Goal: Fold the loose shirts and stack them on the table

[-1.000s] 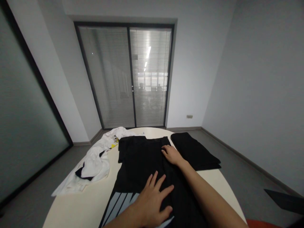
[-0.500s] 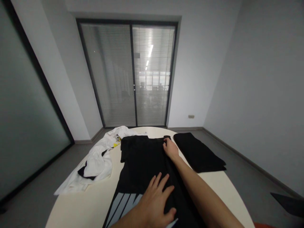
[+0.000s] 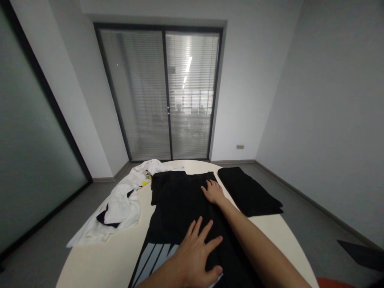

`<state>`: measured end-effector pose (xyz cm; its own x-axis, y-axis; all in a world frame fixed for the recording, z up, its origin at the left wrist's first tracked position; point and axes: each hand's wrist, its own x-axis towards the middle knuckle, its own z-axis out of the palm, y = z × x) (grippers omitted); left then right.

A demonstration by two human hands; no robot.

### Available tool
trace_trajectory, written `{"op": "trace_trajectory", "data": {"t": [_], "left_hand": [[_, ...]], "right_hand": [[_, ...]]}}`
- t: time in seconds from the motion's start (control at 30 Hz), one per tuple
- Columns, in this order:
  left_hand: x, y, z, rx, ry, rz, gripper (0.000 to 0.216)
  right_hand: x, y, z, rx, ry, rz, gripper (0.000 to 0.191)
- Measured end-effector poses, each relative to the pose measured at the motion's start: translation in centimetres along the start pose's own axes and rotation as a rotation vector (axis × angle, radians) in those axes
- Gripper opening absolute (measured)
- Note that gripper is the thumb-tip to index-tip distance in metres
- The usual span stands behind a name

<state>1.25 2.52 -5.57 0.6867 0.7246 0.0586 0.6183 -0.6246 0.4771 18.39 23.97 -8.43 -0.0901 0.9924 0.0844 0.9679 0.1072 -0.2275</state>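
Note:
A black T-shirt with a pale grey print near its lower end lies spread lengthwise before me, its collar toward the far side. Its right side is folded inward, while a sleeve shows at the left. My left hand rests on the lower part with fingers spread, partly covering the print. Farther up, my right hand lies on the folded right edge below the collar, fingers stretched out and palm down. Neither hand grips the cloth. My forearm hides part of the shirt's right side.
The shirt lies on a cream round table. At the left is a crumpled white garment with black and yellow parts. A folded black garment sits at the right. A glass door with blinds stands beyond.
My right hand has let go of the shirt's shoulder edge by the collar. It has moved slightly toward me and flattened onto the fold. My left hand stays nearly in place.

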Motion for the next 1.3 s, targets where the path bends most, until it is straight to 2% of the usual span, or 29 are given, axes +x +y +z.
{"op": "trace_trajectory", "data": {"t": [0.17, 0.3, 0.47, 0.67, 0.8, 0.87, 0.9, 0.97, 1.07, 1.13, 1.2, 1.3], "left_hand": [[0.3, 0.2, -0.4, 0.014, -0.011, -0.025, 0.078], [0.4, 0.5, -0.3, 0.021, -0.005, -0.046, 0.076], [0.4, 0.5, 0.2, 0.054, 0.009, -0.073, 0.081], [1.2, 1.4, 1.5, 0.033, -0.019, -0.122, 0.083], [2.3, 1.5, 0.8, -0.045, -0.051, -0.062, 0.088], [3.0, 0.1, -0.4, -0.093, 0.044, -0.094, 0.071], [3.4, -1.1, -1.2, -0.101, 0.150, -0.142, 0.057], [3.7, -4.2, -3.1, -0.051, 0.453, -0.278, 0.041], [3.1, -10.0, -5.7, 0.052, 0.828, -0.576, 0.041], [2.1, -13.6, -6.8, 0.012, 0.901, -0.723, 0.049], [1.1, -16.3, -7.1, -0.027, 0.899, -0.774, 0.052], [0.3, -18.8, -6.7, -0.107, 0.876, -0.797, 0.056]], "right_hand": [[0.0, 0.1, 0.1, 0.037, -0.073, -0.036, 0.073], [-0.3, -0.8, -0.1, 0.068, -0.046, -0.021, 0.077], [-1.4, -1.7, 0.8, 0.073, -0.019, -0.014, 0.079], [-1.9, -0.8, 0.8, 0.051, 0.002, -0.009, 0.077], [-2.1, 0.1, 0.1, 0.052, -0.023, -0.029, 0.076], [-2.3, 0.5, 0.0, 0.052, -0.021, -0.040, 0.075], [-2.3, 0.6, -0.1, 0.052, -0.019, -0.042, 0.075], [-2.4, 0.7, -0.1, 0.056, -0.016, -0.044, 0.075], [-2.4, 0.7, -0.2, 0.069, -0.018, -0.044, 0.077], [-2.4, 0.7, -0.2, 0.074, -0.018, -0.044, 0.077], [-2.5, 0.7, -0.3, 0.074, -0.020, -0.044, 0.077], [-2.5, 0.7, -0.4, 0.072, -0.026, -0.047, 0.078]]}}
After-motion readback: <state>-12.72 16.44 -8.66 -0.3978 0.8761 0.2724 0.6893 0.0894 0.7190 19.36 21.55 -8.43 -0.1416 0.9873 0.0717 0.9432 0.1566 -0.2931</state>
